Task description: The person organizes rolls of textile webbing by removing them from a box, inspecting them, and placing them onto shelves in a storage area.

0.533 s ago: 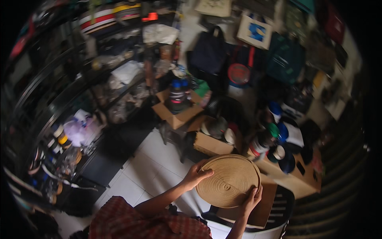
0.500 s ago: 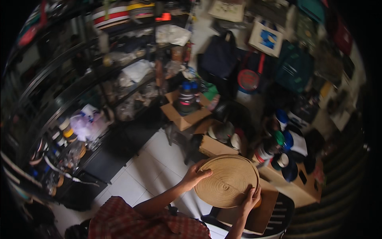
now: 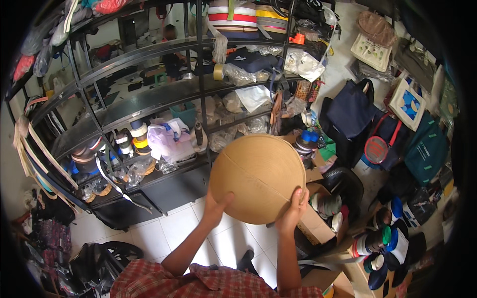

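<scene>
A large, flat roll of beige webbing (image 3: 256,174), wound in a tight spiral, is held up in front of me with both hands. A faint crease runs across its face. My left hand (image 3: 216,206) grips the lower left rim, thumb over the face. On the lower right rim my right hand (image 3: 293,211) is closed, its thumb on the near side. The fingers behind the roll are hidden.
Ahead and left stands a black metal shelf (image 3: 134,107) with tape rolls, a purple-white plastic bag (image 3: 169,139) and packets. Bags hang on the right wall, including a navy tote (image 3: 350,111). Cardboard boxes (image 3: 315,226) of webbing rolls sit at right, above white floor tiles (image 3: 181,231).
My view has turned left toward the shelf. Both hands still hold the beige webbing roll, now raised and in front of the shelf instead of over the boxes.
</scene>
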`<state>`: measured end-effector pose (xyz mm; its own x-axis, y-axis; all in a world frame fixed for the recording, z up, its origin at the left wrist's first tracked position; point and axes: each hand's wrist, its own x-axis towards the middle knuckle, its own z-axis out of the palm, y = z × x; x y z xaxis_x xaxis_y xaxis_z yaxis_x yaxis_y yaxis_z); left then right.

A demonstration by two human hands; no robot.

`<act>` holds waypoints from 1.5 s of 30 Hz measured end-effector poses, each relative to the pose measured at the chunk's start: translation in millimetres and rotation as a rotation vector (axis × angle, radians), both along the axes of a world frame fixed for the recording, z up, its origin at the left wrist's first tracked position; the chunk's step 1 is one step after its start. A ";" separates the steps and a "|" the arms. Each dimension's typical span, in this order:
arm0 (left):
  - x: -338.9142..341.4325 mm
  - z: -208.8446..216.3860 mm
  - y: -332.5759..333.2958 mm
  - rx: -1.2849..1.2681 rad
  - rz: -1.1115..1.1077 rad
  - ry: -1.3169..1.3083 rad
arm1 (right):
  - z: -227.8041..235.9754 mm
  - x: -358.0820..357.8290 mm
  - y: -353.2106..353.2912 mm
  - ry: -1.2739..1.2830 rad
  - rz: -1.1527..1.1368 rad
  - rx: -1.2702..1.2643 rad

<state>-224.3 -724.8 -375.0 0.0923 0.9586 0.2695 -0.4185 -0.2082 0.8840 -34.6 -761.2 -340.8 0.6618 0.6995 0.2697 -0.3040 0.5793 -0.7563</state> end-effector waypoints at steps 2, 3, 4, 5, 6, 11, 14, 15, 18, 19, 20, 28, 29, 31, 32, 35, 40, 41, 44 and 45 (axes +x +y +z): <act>-3.5 16.1 26.1 0.028 0.053 0.081 | 2.4 -0.2 32.4 -0.012 0.013 0.018; -11.2 14.3 40.0 0.073 0.128 0.110 | 5.9 -6.4 48.7 -0.005 0.041 0.020; -15.6 15.5 51.4 0.120 0.201 0.139 | 12.2 -12.5 64.9 0.001 0.067 0.024; -7.6 18.9 61.9 0.111 0.196 0.144 | 14.3 -8.6 78.8 0.006 0.063 0.015; 0.9 24.3 70.7 0.037 0.225 -0.016 | 15.2 -4.0 92.5 0.027 0.106 0.026; 31.8 56.1 126.4 -0.032 0.384 -0.200 | 28.3 25.9 160.7 -0.111 0.293 0.041; 36.0 74.7 150.2 0.043 0.496 -0.211 | 43.0 34.4 198.2 -0.257 0.415 -0.031; 33.5 78.6 160.1 0.104 0.553 -0.227 | 46.4 29.7 214.6 -0.231 0.448 0.017; 12.0 96.5 183.1 0.196 0.686 -0.217 | 68.5 22.9 260.3 -0.754 0.356 -0.004; -0.1 105.1 185.3 0.215 0.753 -0.203 | 81.5 8.6 272.7 -0.622 0.513 0.066; -8.5 110.9 191.6 0.231 0.809 -0.198 | 93.9 -5.5 286.7 -0.494 0.654 0.128; -104.1 185.4 271.5 0.347 1.005 -0.120 | 172.3 -105.2 412.7 -0.441 0.991 0.214; -116.6 198.5 282.1 0.312 1.019 -0.122 | 181.0 -115.9 428.5 -0.402 1.031 0.234; -159.8 222.9 294.0 0.292 0.984 -0.128 | 205.1 -148.4 443.3 -0.337 1.089 0.237; -176.3 238.7 305.1 0.277 0.926 -0.097 | 215.7 -157.4 451.4 -0.297 1.083 0.226; -217.1 281.1 354.5 0.242 0.828 -0.096 | 239.8 -176.7 495.3 -0.141 1.212 0.329; -261.4 318.4 430.1 0.157 0.677 -0.026 | 262.0 -195.8 526.4 -0.097 1.223 0.444; -259.8 326.4 433.6 0.084 0.693 0.027 | 261.1 -200.8 529.2 -0.062 1.211 0.441; -279.0 335.5 468.4 -0.001 0.628 0.055 | 253.9 -206.7 540.3 -0.047 1.234 0.471; -278.3 341.2 473.4 0.009 0.631 0.056 | 250.8 -208.8 547.6 -0.071 1.221 0.497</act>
